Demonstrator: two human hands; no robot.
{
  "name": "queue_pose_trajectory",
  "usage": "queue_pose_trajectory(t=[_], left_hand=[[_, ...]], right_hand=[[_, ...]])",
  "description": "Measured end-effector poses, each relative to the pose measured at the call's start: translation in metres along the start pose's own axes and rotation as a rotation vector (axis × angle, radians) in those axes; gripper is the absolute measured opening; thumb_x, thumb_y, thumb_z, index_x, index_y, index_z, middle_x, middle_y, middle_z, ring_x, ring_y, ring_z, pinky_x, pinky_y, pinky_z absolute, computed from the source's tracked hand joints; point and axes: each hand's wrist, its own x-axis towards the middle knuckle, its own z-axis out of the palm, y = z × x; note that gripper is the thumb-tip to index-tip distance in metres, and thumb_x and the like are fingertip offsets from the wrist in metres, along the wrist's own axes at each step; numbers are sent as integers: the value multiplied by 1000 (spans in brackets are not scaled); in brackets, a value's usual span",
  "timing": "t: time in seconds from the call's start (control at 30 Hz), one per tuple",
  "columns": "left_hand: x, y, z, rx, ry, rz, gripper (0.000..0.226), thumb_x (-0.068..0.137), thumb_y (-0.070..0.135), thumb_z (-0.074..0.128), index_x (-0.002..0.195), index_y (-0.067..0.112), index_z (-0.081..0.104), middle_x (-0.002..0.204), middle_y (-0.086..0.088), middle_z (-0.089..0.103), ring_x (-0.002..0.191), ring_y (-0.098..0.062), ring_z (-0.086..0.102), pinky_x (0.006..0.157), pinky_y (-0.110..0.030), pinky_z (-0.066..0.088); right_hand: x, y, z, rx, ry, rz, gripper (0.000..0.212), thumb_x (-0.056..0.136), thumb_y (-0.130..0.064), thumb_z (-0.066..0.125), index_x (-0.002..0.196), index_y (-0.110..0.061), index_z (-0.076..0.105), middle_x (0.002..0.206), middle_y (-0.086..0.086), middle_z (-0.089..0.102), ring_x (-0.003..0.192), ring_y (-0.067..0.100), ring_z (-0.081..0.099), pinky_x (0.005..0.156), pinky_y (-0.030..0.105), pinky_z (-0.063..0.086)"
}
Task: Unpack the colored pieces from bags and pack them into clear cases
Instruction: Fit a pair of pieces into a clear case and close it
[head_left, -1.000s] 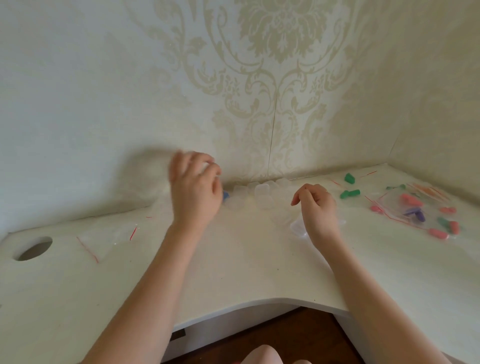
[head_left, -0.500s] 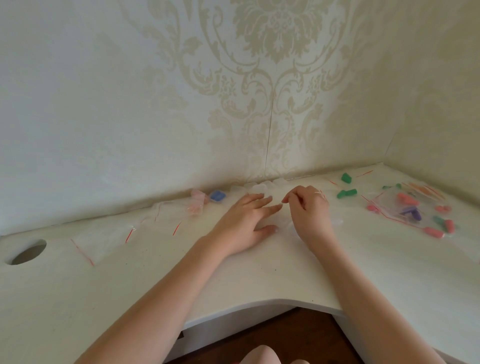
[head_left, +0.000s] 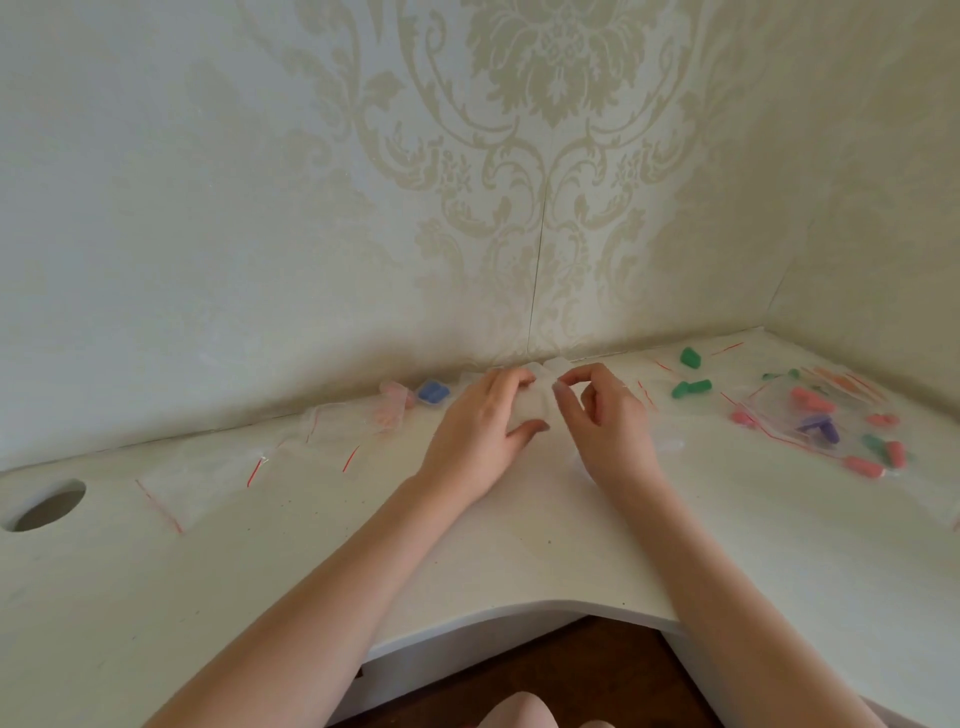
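Observation:
My left hand (head_left: 475, 434) lies over a clear case (head_left: 530, 408) at the back of the white desk and holds it between fingers and thumb. My right hand (head_left: 605, 423) has its fingers curled and pinches the same case's right edge. More clear cases (head_left: 553, 366) stand against the wall behind it. To the left, one case holds blue pieces (head_left: 432, 391) and another holds pink pieces (head_left: 395, 399). Loose green pieces (head_left: 691, 387) lie to the right. Further right is a bag (head_left: 810, 418) with pink, purple and green pieces.
Empty clear bags with red zip strips (head_left: 208, 480) lie flat on the left part of the desk (head_left: 467, 561). A round cable hole (head_left: 44, 504) is at the far left. The patterned walls meet in a corner at the back right. The desk's curved front edge is near me.
My left hand came down from beside the wall and moved right onto the clear case. My right hand shifted slightly up to the case's edge. The blue and pink cases came into view.

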Motion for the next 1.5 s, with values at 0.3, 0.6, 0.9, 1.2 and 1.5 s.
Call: queue_pose_trajectory(t=[0.3,0.6,0.9,1.2,1.5], left_hand=[[1,9,-1,37,127,216,32,84,16,63,112,16,48,93,-2,63,85,-14,54,62,-28,48],[1,6,-4,-62,27,120,34,73,21,78,101,13,60,96,0,64,82,-12,58,63,-27,50],[4,8,-13,-214,-85,-13,45,68,23,83,105,6,65,93,8,57,90,-9,57,79,-16,51],[6,6,-10,-399,-74,-161,40,68,15,84,101,9,63,98,5,63,94,-5,59,77,-18,55],[14,12,-26,-1280,-191,-725,30,73,32,70,81,4,64,87,-11,70,92,-26,70,72,-23,56]], right_hand=[[-5,-7,4,-12,-95,-50,23,85,-35,65,78,-15,59,59,-8,36,57,8,35,55,14,31],[-7,-10,3,136,-179,-48,32,85,-29,41,76,-9,65,70,17,61,68,22,51,64,28,40],[-5,-12,-3,172,-317,4,29,93,-1,39,97,3,68,97,21,68,86,17,55,66,12,41],[-6,-10,-1,162,-299,-7,26,98,-12,41,110,-11,64,90,9,67,85,17,59,72,18,43],[-9,-14,-7,40,-142,-327,48,84,-11,69,126,-29,57,66,-18,39,68,0,45,66,6,35]])
